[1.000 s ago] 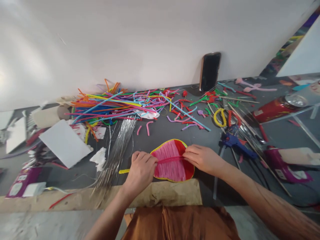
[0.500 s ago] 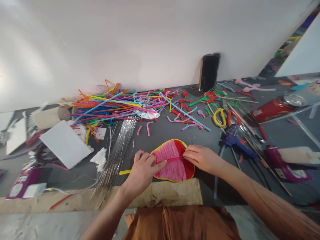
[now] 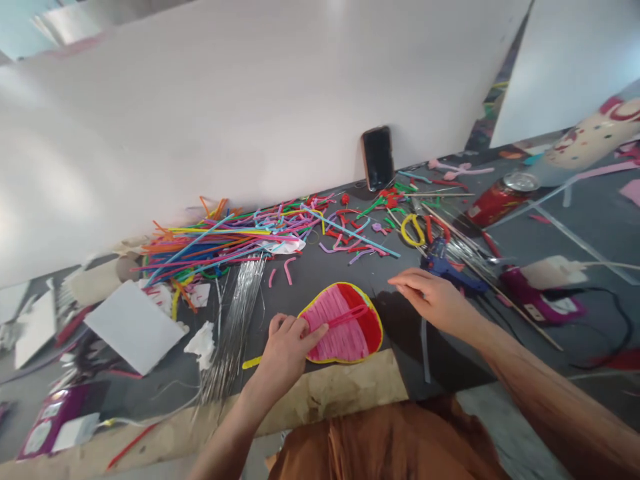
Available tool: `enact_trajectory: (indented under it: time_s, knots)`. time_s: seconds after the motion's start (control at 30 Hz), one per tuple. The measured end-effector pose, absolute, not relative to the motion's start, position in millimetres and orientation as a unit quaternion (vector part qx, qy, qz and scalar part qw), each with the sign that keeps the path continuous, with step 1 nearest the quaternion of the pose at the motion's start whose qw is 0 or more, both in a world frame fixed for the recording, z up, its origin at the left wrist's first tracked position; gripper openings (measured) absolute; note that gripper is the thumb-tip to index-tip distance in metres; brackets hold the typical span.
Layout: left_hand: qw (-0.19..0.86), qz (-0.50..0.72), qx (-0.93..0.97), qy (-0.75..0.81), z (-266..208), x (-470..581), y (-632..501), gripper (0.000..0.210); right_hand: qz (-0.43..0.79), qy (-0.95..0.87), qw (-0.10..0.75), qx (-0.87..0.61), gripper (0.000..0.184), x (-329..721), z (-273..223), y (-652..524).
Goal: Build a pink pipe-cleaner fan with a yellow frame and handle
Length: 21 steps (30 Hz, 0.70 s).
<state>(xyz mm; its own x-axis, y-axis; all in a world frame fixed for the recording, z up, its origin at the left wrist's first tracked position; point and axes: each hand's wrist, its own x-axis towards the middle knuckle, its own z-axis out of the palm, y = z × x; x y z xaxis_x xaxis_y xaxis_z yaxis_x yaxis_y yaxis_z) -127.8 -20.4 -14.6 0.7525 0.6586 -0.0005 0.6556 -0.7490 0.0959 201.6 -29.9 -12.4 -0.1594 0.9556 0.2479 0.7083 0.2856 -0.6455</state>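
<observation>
Wall (image 3: 225,100): pale, standing along the far side of the counter (image 3: 325,267); the phone (image 3: 378,159) is leaning on it, presumably so that its screen is facing the person.
Stems (image 3: 210,247): fuzzy, many-coloured, lying heaped far left, mostly running left to right, seemingly bunched for easy picking.
Wires (image 3: 235,327): lying in a sheaf left of the left hand (image 3: 287,340).
Piece (image 3: 345,343): pink and red with a yellow rim, lying flat at the near middle, partly over the brown sheet's (image 3: 360,383) far edge; its long axis is running roughly left to right, the red end pointing right.
Loop (image 3: 345,317): slender, pink, lying across the piece; its long axis is slanting from near left to far right, the rounded end pointing right.
Left grip: closing over the loop's left end, thumb on top, apparently steadying it against the piece.
Right grip: the right hand (image 3: 433,300) is hovering right of the piece, fingers together, showing nothing held; how far open, I am not able to tell.
Glue gun (image 3: 453,272): lying just beyond that hand, probably for easy reach.
</observation>
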Motion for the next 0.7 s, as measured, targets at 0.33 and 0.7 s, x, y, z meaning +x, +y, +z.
enact_trajectory:
  time_s: [0.33,0.7]
  knots:
    - [0.026,-0.004,0.931,0.365,-10.6,-122.9,-24.0,0.051,0.155,-0.814,0.248,-0.501,0.028,154.7,-18.0,-37.7]
    - [0.092,0.109,0.873,0.467,-2.0,-143.3,-36.8,0.031,0.053,-0.902,0.101,-0.417,0.021,129.3,-24.4,-26.7]
